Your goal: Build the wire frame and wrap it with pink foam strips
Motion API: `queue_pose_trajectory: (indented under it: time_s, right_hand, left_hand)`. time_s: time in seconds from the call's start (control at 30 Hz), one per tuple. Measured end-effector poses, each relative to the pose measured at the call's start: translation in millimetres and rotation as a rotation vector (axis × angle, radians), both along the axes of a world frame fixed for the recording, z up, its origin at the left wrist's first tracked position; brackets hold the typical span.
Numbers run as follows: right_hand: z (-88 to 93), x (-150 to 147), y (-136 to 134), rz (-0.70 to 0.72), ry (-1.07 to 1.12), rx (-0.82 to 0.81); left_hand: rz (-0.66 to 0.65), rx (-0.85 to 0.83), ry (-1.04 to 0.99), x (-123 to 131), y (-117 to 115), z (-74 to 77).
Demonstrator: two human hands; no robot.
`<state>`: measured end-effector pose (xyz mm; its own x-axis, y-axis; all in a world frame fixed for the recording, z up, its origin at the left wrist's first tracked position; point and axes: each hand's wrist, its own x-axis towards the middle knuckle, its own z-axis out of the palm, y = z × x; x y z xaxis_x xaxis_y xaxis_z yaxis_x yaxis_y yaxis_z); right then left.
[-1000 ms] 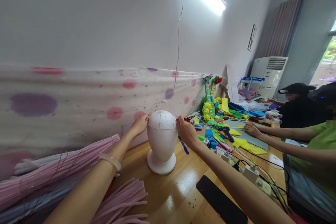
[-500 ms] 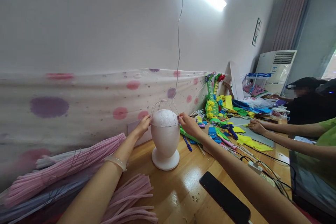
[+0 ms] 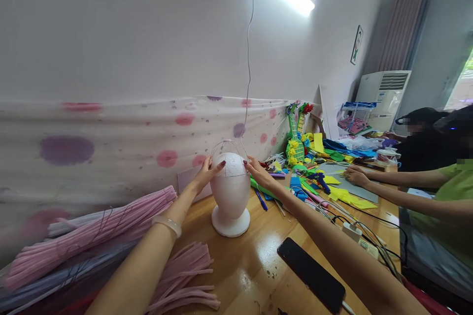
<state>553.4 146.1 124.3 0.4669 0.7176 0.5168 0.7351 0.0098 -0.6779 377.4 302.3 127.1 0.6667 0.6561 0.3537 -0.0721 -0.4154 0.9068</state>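
Note:
A white foam mannequin head (image 3: pixel 230 192) stands on the wooden table (image 3: pixel 254 261). A thin wire cage (image 3: pixel 229 146) arches over its crown, and one wire strand (image 3: pixel 248 59) rises from it out of the top of the view. My left hand (image 3: pixel 206 173) lies against the head's left side, fingers stretched over the foam near the wire ring. My right hand (image 3: pixel 257 171) touches the right side with its fingers extended. Neither hand grips anything that I can see.
Bundles of pink pipe cleaners (image 3: pixel 92 234) lie at my left and more (image 3: pixel 185 280) near the front. A black phone (image 3: pixel 310 275), a blue pen (image 3: pixel 260 199), a power strip with cables (image 3: pixel 351 230) and coloured foam scraps (image 3: pixel 343 197) cover the right. A co-worker's arms (image 3: pixel 399 197) rest there.
Both hands have gone from pinching at the wire ring to lying with fingers stretched along the head's sides. The camera view shifted slightly.

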Motion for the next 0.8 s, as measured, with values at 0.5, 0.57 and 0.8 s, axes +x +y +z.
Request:
queue_pose_trajectory:
  time_s: [0.5, 0.57, 0.8]
  right_hand:
    - [-36.2, 1, 11, -0.043, 0.072, 0.104]
    - [-32.9, -1, 8, -0.03, 0.091, 0.097]
    - [-18.3, -16, -6, 0.082, 0.218, -0.028]
  left_hand:
    - [0.08, 0.097, -0.098, 9, -14, -20.0]
    - [0.08, 0.092, -0.1, 8, -14, -20.6]
    - [0.051, 0.02, -0.056, 0, -23, -24.7]
